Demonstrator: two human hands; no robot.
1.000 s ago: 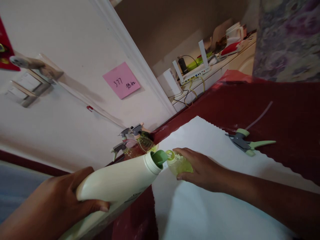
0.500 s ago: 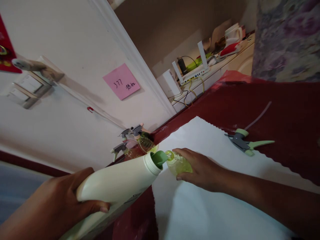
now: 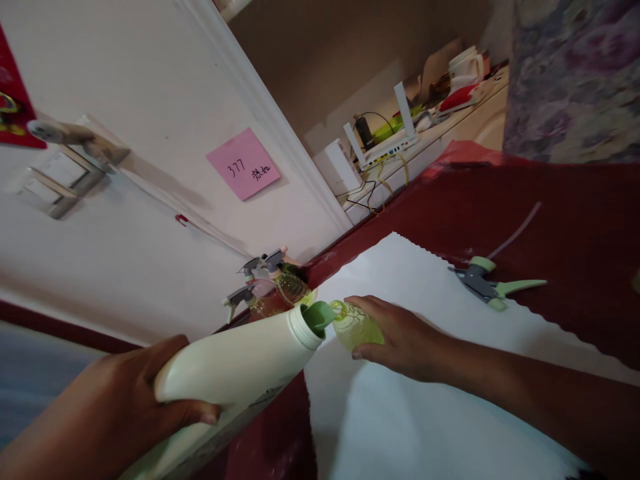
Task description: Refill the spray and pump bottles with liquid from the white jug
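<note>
My left hand [image 3: 107, 407] grips a large white bottle [image 3: 235, 363], tipped on its side with its green spout [image 3: 319, 316] against the open mouth of a small clear bottle of yellow-green liquid [image 3: 354, 327]. My right hand [image 3: 405, 337] is wrapped round that small bottle, which stands on a white cloth [image 3: 425, 393] spread over the dark red table [image 3: 575, 220]. A detached grey and green trigger sprayer head [image 3: 487, 283] with a thin tube lies on the red surface to the right, beyond my right hand.
Several spray bottles with grey triggers [image 3: 273, 283] stand against the white wall behind the large bottle. A pink note [image 3: 243, 163] is stuck on the wall. A white router [image 3: 387, 137], cables and clutter sit on a far counter. Floral fabric [image 3: 575, 73] hangs at the upper right.
</note>
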